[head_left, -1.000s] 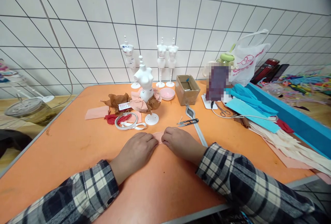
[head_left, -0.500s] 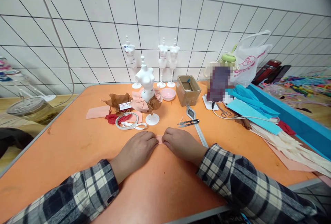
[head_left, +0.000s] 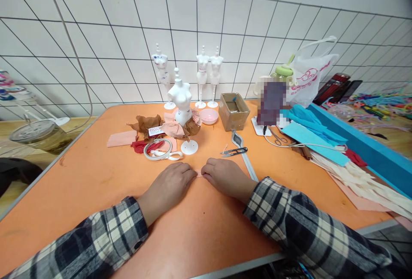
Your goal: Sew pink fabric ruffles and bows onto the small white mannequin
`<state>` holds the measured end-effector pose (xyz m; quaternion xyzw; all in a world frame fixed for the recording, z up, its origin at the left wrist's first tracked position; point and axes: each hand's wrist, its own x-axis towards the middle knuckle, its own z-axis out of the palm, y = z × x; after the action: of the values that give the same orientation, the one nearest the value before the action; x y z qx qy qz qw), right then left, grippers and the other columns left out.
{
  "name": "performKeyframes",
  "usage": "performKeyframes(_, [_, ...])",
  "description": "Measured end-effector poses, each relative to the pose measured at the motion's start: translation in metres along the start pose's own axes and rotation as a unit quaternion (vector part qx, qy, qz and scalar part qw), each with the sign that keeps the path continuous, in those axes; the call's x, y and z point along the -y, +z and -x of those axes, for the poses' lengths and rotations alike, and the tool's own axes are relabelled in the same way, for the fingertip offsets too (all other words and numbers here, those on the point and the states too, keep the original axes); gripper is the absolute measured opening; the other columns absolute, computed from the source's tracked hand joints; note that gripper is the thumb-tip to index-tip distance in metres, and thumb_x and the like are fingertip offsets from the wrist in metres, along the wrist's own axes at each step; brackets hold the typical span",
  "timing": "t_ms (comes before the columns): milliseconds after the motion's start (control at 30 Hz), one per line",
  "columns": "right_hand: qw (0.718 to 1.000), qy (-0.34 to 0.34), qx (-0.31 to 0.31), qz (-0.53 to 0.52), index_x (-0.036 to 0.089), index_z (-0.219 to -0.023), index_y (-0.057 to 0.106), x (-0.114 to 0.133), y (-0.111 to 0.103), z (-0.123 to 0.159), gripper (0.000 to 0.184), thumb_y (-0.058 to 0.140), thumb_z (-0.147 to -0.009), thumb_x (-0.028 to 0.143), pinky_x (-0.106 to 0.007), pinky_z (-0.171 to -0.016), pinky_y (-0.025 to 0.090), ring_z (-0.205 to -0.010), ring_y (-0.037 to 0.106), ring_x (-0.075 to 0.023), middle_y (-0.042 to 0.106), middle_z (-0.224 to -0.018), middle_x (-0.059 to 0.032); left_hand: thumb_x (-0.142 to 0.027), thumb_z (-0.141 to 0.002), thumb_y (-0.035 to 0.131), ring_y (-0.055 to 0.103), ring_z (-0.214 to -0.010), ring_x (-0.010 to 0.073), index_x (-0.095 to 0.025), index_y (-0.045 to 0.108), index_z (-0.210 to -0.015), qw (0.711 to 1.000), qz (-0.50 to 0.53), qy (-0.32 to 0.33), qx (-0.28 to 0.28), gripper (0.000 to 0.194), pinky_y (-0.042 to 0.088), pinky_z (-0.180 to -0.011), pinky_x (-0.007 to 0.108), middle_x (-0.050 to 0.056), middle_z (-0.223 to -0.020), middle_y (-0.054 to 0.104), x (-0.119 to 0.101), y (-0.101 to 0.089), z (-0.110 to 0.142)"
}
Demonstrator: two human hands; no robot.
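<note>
Between my hands, low on the orange table, lies a small pink piece of crepe paper or cloth [head_left: 199, 173]; only a narrow strip of it shows. My left hand [head_left: 172, 184] has its curled fingers on the left end, and my right hand [head_left: 223, 177] pinches the right end. Just beyond stands a white mini mannequin [head_left: 180, 98] with pink and brown ruffled material around its lower body. Black thread snips [head_left: 234, 152] lie past my right hand, across a grey zipper-like strip [head_left: 248, 165]. A roll of tape [head_left: 146, 152] rests beyond my left hand.
Several white mannequins stand along the tiled wall. A pink bowl [head_left: 209, 116] and a cardboard box [head_left: 234, 111] are behind the snips. To the right lie scissors [head_left: 279, 140], a cable, blue sheets [head_left: 315, 144] and cream strips [head_left: 363, 178]. A pink sheet [head_left: 121, 139] lies left.
The visible pink piece between my hands has become narrower, as if folded or rolled. Both hands stay almost in place; the view shifts slightly.
</note>
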<state>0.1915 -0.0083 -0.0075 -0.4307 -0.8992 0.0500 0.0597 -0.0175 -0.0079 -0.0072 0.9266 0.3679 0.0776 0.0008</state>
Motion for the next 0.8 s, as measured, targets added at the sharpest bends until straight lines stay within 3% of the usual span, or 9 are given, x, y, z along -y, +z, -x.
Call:
performKeyframes(233, [0.999,0.024,-0.008,-0.032,0.021,-0.105,0.062,0.0,0.001,0.0,0.023,0.042,-0.097,0.029,-0.026,-0.061,0.035,-0.08,0.06,-0.0157,0.064,-0.093,-0.0043,-0.019,-0.095,0.047,0.058,-0.081,0.0214,-0.017,0.068,-0.091,1.0,-0.006,0.004,-0.005,0.021,0.048,-0.075,0.035,0.006,-0.082,0.065,0.0,0.0,0.001])
performKeyframes(533, [0.998,0.029,-0.053,-0.018,0.02,-0.088,0.067,0.004,0.002,-0.001,0.019,0.049,-0.093,0.028,-0.026,-0.061,0.033,-0.078,0.055,-0.0141,0.058,-0.089,-0.0034,-0.023,-0.095,0.043,0.057,-0.086,0.0213,-0.02,0.066,-0.104,0.998,0.045,-0.009,-0.038,0.025,0.046,-0.078,0.037,0.008,-0.088,0.063,-0.002,0.0,0.001])
performKeyframes(633, [0.997,0.021,-0.077,-0.005,0.019,-0.084,0.066,0.008,0.005,-0.001,0.018,0.051,-0.092,0.026,-0.027,-0.06,0.032,-0.077,0.053,-0.0138,0.056,-0.088,-0.003,-0.029,-0.091,0.05,0.053,-0.1,0.0258,-0.02,0.064,-0.108,0.996,0.05,-0.028,-0.075,0.024,0.043,-0.088,0.044,0.01,-0.104,0.06,-0.009,-0.006,-0.001])
performKeyframes(800, [0.994,-0.007,-0.111,-0.004,0.018,-0.084,0.063,0.011,0.008,0.001,0.023,0.047,-0.094,0.03,-0.027,-0.058,0.029,-0.073,0.05,-0.0129,0.056,-0.087,-0.0026,-0.029,-0.092,0.049,0.045,-0.118,0.03,-0.023,0.067,-0.092,0.995,0.0,-0.033,-0.09,0.019,0.026,-0.1,0.056,0.007,-0.113,0.062,-0.015,-0.008,-0.001])
